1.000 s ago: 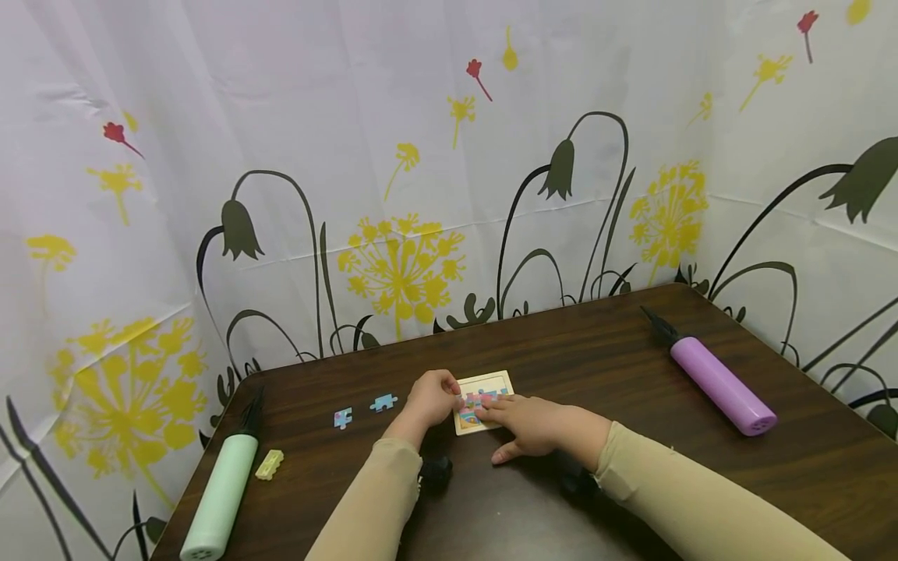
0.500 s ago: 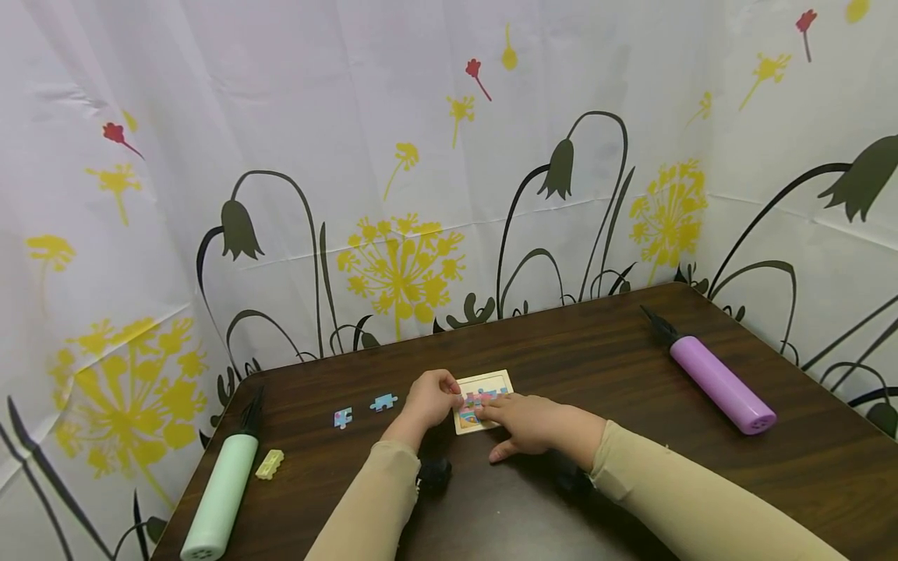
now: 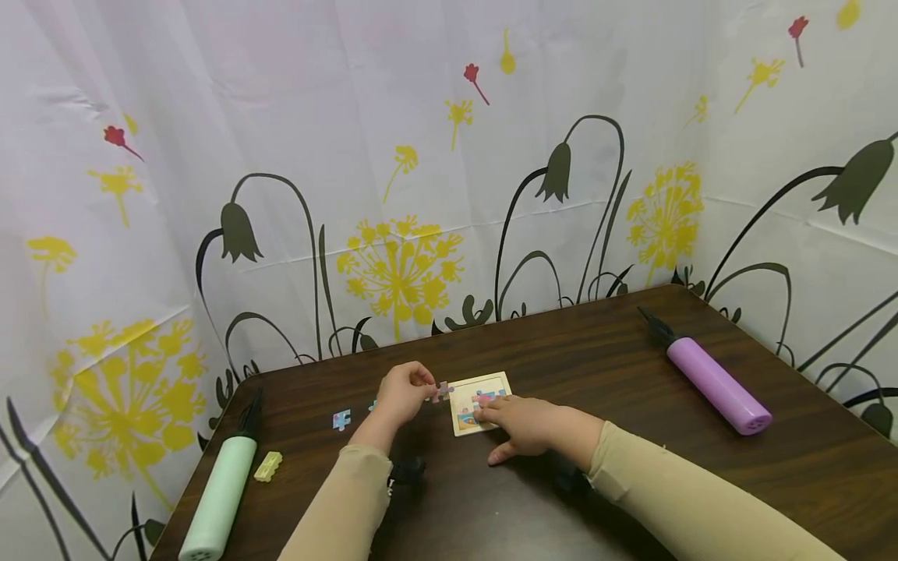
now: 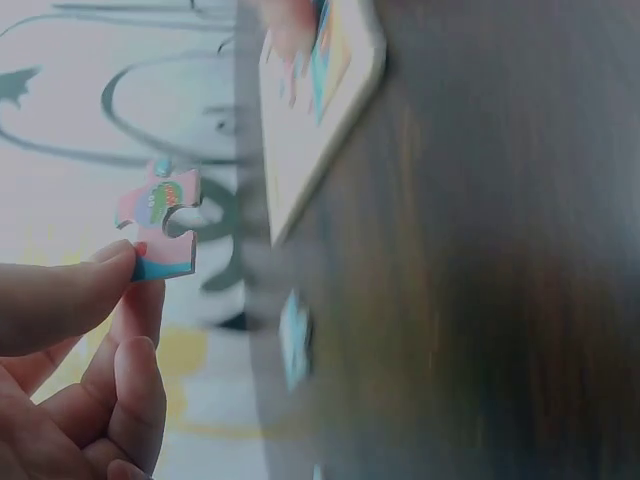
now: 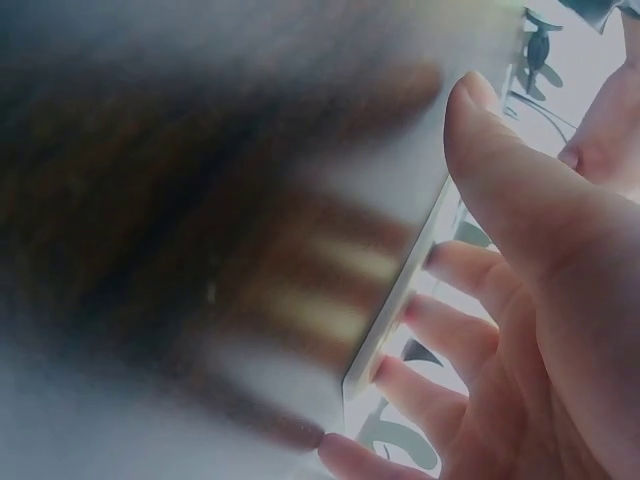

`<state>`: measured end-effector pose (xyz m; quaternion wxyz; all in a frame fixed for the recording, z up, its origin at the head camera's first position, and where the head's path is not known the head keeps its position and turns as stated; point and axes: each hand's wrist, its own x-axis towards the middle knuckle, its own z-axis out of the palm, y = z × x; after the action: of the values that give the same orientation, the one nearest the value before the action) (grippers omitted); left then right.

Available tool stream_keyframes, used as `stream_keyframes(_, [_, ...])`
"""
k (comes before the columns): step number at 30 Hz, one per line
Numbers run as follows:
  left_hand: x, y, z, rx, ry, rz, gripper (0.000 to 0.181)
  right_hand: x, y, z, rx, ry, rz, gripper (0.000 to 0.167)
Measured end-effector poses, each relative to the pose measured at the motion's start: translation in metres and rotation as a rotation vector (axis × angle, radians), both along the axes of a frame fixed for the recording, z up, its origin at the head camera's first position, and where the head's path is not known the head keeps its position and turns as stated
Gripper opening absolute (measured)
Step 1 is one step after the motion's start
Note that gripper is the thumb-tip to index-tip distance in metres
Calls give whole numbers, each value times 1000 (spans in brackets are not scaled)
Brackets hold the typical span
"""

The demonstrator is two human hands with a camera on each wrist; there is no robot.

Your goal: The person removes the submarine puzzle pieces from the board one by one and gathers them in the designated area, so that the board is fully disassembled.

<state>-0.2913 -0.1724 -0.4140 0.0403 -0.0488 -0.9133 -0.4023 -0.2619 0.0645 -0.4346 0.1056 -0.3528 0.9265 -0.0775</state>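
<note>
Between thumb and finger, my left hand [image 3: 403, 397] pinches a pink jigsaw piece [image 4: 160, 215] with a blue edge, raised off the table just left of the puzzle tray. The pale wooden puzzle tray [image 3: 459, 387] lies flat, with several pink, blue and orange pieces in it. My right hand [image 3: 529, 425] rests its spread fingertips on the tray's right part and covers some of those pieces. In the right wrist view its fingers [image 5: 450, 335] touch along the tray. A loose blue jigsaw piece [image 3: 341, 420] lies to the left; another blue piece [image 4: 295, 340] is mostly hidden behind my left hand.
A mint green hand pump [image 3: 220, 495] lies at the table's left edge, beside a small yellow block [image 3: 268, 467]. A purple hand pump [image 3: 719, 386] lies to the right. Behind the dark wooden table [image 3: 582, 335] hangs a flowered curtain [image 3: 421, 101].
My left hand has lifted the pink jigsaw piece out of the tray and moved left with it. The tray has shifted slightly left. My right hand stays almost in place.
</note>
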Motion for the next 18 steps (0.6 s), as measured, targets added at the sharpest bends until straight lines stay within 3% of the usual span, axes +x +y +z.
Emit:
stream_keyframes(5, [8, -43, 6, -29, -3, 61, 5, 3, 0, 0, 16, 5, -13, 81])
stream_keyframes(11, [24, -94, 7, -57, -16, 111, 8, 4, 1, -2, 17, -4, -18, 81])
stream_keyframes(18, [43, -133, -6, -111, -110, 124, 6, 4, 1, -2, 19, -9, -23, 81])
